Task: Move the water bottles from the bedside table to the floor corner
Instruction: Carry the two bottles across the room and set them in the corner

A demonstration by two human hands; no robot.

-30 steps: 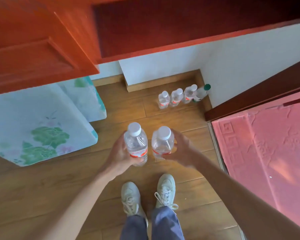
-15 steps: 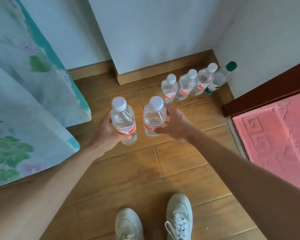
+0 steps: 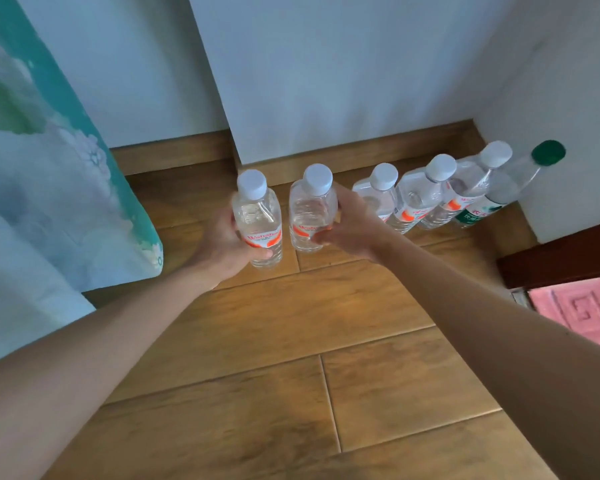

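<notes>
My left hand (image 3: 222, 245) grips a clear water bottle (image 3: 257, 220) with a white cap and a red label, held upright. My right hand (image 3: 350, 226) grips a second such bottle (image 3: 310, 213) right beside it. Both bottles sit low over the wooden floor (image 3: 291, 341), just left of a row along the skirting board: three white-capped bottles (image 3: 413, 199) and one green-capped bottle (image 3: 492, 195) nearest the wall corner. Whether the held bottles touch the floor I cannot tell.
A floral bedsheet (image 3: 49, 202) hangs down at the left. White walls (image 3: 326, 81) and a wooden skirting board (image 3: 361, 150) close off the back. A dark wooden door frame (image 3: 561, 258) and a pink mat (image 3: 579, 310) lie at the right.
Both hands have moved forward and down with their bottles, closer to the row by the wall. My view has closed in and my shoes are out of sight.
</notes>
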